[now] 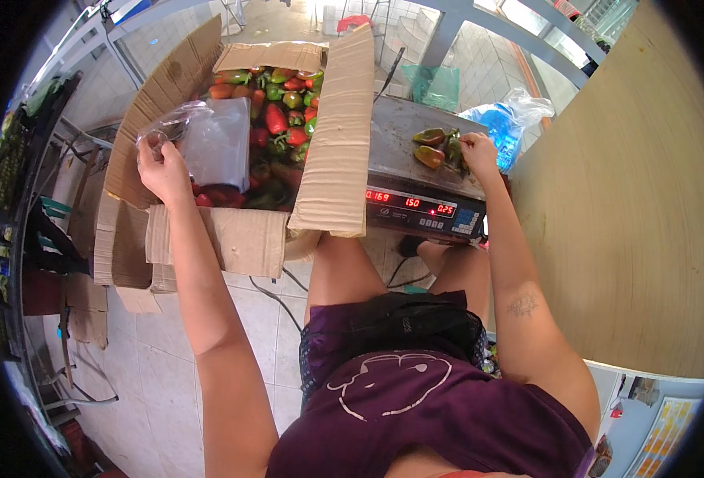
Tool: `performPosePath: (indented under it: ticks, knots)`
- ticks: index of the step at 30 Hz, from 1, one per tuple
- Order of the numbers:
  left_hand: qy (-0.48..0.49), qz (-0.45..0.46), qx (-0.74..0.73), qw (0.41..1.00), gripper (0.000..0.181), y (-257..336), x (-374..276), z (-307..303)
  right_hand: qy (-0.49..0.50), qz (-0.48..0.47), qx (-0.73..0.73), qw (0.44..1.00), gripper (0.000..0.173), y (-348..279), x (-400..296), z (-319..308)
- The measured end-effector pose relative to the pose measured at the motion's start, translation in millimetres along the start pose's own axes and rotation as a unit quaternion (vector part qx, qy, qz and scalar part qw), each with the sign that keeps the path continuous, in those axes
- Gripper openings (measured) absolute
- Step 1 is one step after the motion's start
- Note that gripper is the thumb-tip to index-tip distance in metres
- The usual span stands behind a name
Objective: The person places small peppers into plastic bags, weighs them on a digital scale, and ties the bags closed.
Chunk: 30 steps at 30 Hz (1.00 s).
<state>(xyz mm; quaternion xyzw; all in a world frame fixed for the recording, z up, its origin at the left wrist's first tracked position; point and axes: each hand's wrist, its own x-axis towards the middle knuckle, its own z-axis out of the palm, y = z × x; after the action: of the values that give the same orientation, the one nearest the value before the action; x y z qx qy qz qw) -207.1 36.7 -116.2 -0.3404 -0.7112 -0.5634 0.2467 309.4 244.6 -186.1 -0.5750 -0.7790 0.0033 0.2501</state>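
Note:
My left hand (163, 165) grips a clear plastic bag (175, 119) at the left side of an open cardboard box (334, 137). Red and green peppers (276, 118) fill the box, and a stack of clear plastic bags (217, 143) lies on them. To the right is a digital scale (399, 134) with a metal platform and a lit red display. Several peppers (429, 156) rest on the platform. My right hand (478, 150) has its fingertips on a green pepper (452, 149) at the right of that group; whether it is lifted cannot be told.
A wooden board (627, 209) stands close on the right. Behind the scale are a green plastic bag (432, 86) and a blue bag in clear plastic (501, 125). Metal rails run beyond the box. Black cables (277, 299) lie on the tiled floor; dark shelving stands far left.

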Motion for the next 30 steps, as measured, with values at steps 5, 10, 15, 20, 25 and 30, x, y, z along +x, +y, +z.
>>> performPosePath:
  ticks: [5,10,15,20,25,30]
  knots:
    - [-0.004,-0.010,-0.003,1.000,0.030,-1.5,0.3,2.3,-0.098,-0.020,0.002,0.995,0.020,-32.4,20.2,-1.1]
    - [-0.015,-0.011,0.011,1.000,0.030,-3.8,0.2,0.8,-0.272,-0.013,-0.122,0.955,0.034,-86.8,17.7,-16.6]
    - [-0.004,0.011,-0.015,1.000,0.030,-1.4,1.7,1.7,-0.309,-0.081,-0.244,0.916,0.040,-94.2,8.9,-4.1]
    - [-0.004,0.005,-0.006,1.000,0.029,-4.0,1.3,1.8,-0.235,-0.044,-0.089,0.967,0.045,-101.7,20.8,-13.0]
    - [-0.017,-0.008,-0.015,1.000,0.030,-1.4,2.1,-0.3,-0.189,-0.033,-0.001,0.982,0.053,-103.3,33.2,-30.7]
    - [-0.011,-0.010,-0.012,1.000,0.029,2.0,1.9,-0.2,-0.205,-0.020,0.050,0.977,0.055,-92.3,33.8,-27.6]
